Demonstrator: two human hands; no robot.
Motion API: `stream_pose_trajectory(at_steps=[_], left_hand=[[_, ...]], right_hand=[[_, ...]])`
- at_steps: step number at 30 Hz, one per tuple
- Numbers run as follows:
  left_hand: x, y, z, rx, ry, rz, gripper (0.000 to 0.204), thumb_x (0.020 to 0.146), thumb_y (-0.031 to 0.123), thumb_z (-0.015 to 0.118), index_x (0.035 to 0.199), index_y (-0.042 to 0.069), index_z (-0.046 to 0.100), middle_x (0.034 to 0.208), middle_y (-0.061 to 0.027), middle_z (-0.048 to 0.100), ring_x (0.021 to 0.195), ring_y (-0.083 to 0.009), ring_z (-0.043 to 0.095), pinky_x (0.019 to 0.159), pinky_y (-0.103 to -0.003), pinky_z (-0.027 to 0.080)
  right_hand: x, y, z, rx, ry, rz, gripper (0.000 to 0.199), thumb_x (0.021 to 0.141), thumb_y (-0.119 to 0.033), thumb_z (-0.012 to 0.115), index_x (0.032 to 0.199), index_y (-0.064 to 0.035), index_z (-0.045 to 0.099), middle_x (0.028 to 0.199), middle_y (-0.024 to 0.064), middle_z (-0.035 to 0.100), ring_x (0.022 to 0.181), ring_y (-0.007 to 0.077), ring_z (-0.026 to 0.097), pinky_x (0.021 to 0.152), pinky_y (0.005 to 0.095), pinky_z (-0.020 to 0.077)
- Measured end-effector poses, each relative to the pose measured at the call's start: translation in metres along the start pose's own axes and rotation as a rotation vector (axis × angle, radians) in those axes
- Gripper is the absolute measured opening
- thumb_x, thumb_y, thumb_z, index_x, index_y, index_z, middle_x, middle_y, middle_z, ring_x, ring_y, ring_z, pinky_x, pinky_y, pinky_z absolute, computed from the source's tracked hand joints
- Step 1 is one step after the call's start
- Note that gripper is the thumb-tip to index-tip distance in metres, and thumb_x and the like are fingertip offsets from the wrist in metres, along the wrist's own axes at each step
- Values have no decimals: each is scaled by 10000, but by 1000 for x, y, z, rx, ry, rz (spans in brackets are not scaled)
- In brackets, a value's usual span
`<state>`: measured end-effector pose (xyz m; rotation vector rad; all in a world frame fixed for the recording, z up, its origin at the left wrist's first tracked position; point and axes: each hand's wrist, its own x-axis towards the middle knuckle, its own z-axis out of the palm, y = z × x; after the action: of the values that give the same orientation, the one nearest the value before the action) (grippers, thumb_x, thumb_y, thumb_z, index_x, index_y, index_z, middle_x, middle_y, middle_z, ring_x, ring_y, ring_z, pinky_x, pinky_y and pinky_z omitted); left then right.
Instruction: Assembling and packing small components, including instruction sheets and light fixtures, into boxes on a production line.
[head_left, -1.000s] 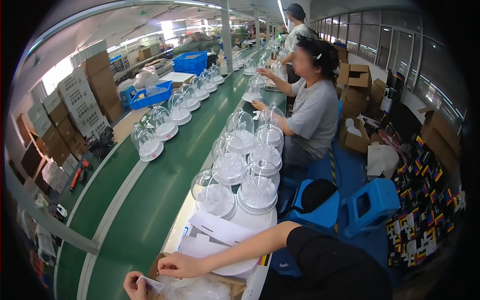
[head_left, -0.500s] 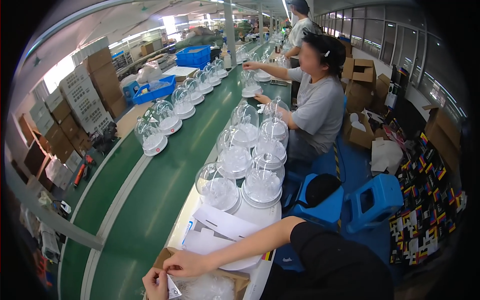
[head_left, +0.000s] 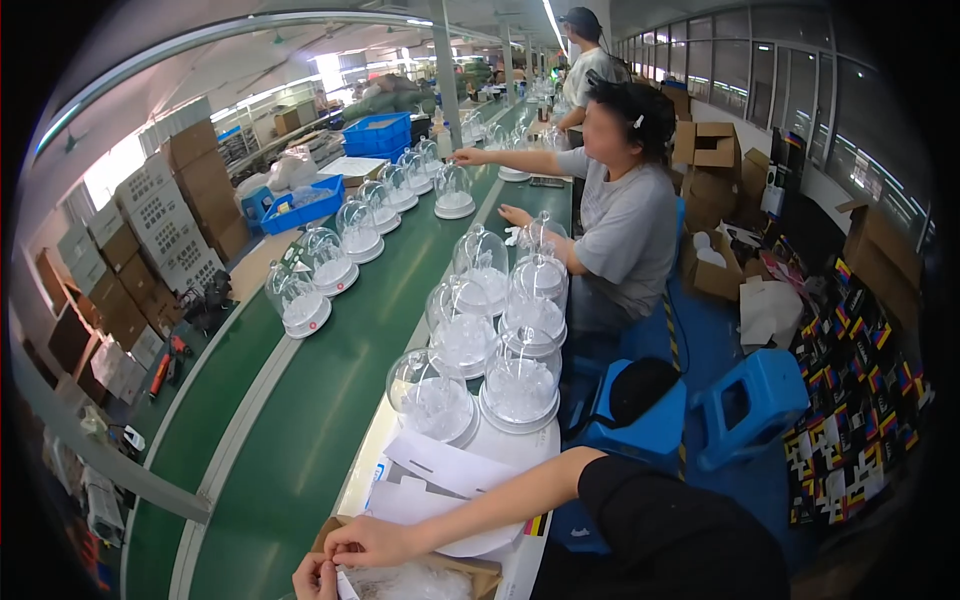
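Note:
At the lower edge, my left hand (head_left: 316,577) is closed in a pinch on a small white label (head_left: 347,586), which shows only in part. Fingertips pinched, my right hand (head_left: 372,541) meets it from the right; whatever lies between those fingers is too small to make out. Both hands are over the near side of an open cardboard box (head_left: 487,578) containing clear, crinkled plastic (head_left: 415,580). White die-cut card sheets (head_left: 440,515) lie just beyond the box, under my right forearm. Past them, several clear domes on white round bases (head_left: 520,392) stand close together.
A green conveyor belt (head_left: 290,430) runs along the left, with a row of domes (head_left: 300,300) on its far side. A co-worker (head_left: 625,190) sits ahead, one hand near a dome (head_left: 454,190) on the belt. Blue stools (head_left: 750,405) stand at right.
The co-worker's dome has moved left onto the belt, and the lower hand has come away from it. My hands stay together above the box; less of the label shows.

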<state>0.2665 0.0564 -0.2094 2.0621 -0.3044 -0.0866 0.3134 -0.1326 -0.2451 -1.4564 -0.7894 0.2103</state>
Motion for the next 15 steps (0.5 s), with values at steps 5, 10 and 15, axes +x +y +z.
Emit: stream_pose_trajectory(at_steps=[5,10,15], left_hand=[[-4,-7,-5,86,4,15,188,966,147,532,922,-13,621,757,-58,590,718,-125,513,650,-261,425],[-3,-8,-15,-11,209,-26,139,931,100,536,884,-11,604,764,-25,565,712,-107,486,646,-263,424],[-2,-4,-32,-14,278,-9,152,941,102,522,872,-12,594,743,-11,536,703,-99,455,620,-255,396]], right_hand=[[0,-1,3,-68,-30,-9,100,888,-121,602,923,-28,599,713,38,633,630,113,579,590,265,458],[-3,6,5,-181,-44,-35,119,909,-144,578,919,-26,589,687,35,612,608,124,576,567,276,445],[-1,5,3,-43,-40,-31,173,954,-170,513,909,-21,589,646,30,587,573,115,554,554,267,440]])
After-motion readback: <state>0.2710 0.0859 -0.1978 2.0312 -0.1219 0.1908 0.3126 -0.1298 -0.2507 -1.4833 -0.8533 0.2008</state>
